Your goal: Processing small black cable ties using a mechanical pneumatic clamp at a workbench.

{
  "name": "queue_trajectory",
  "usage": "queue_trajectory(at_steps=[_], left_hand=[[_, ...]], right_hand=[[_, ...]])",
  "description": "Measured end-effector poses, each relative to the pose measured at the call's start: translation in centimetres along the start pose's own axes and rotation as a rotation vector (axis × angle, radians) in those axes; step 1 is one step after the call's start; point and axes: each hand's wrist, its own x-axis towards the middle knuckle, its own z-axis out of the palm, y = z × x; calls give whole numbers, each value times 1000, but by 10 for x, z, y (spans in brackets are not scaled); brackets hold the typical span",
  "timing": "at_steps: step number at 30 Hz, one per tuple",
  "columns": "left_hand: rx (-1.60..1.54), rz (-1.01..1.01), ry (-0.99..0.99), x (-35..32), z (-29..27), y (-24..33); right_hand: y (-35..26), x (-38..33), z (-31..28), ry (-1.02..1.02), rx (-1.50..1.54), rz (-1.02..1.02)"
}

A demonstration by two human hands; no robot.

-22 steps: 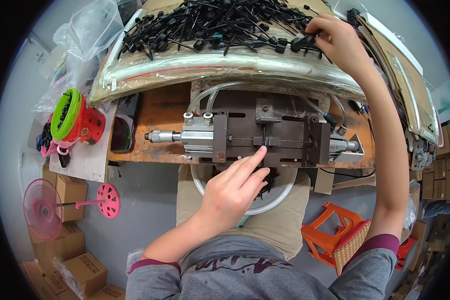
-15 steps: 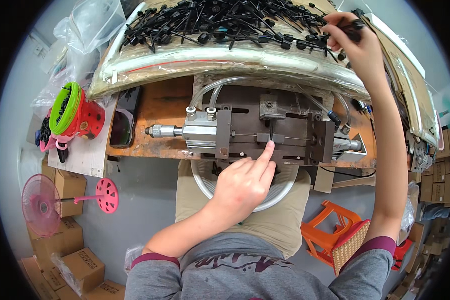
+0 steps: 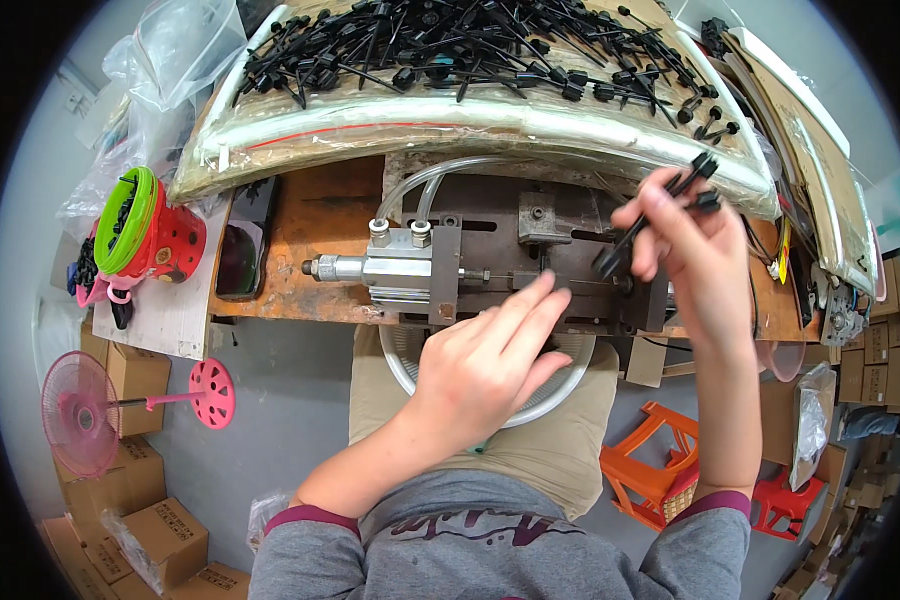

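My right hand [image 3: 698,245] is closed round a few black plastic rods with knobbed heads [image 3: 618,255], held above the right part of a metal clamping fixture [image 3: 485,225]. Their heads stick out on both sides of the fingers. My left hand [image 3: 485,365] is open, fingers stretched out over the fixture's front edge by its centre slot. Behind the left fingertips a dark upright piece below the small metal block [image 3: 545,222] is partly hidden. A silver air cylinder [image 3: 400,270] with clear hoses forms the fixture's left end.
A large heap of similar black rods [image 3: 440,50] lies on a plastic-wrapped board [image 3: 390,125] behind the fixture. A white basket [image 3: 398,360] rests on my lap. At left stand a red bucket [image 3: 180,235] and a pink fan [image 3: 80,412]; an orange stool [image 3: 650,460] is at right.
My right hand has come from the heap's right edge toward me, bringing black rods over the fixture. My left hand's pointing finger has left the centre piece, and its fingers are now stretched together.
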Motion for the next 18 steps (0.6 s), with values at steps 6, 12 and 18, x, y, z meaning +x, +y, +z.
queue_trajectory(at_steps=[6,12,18], left_hand=[[-217,100,68,2,-11,8],[-210,-82,-7,-12,-10,8],[188,54,-139,-20,11,-4]], right_hand=[[15,-27,17,-132,106,228],[17,-24,2,65,-88,-86],[14,-36,3,112,-256,-284]])
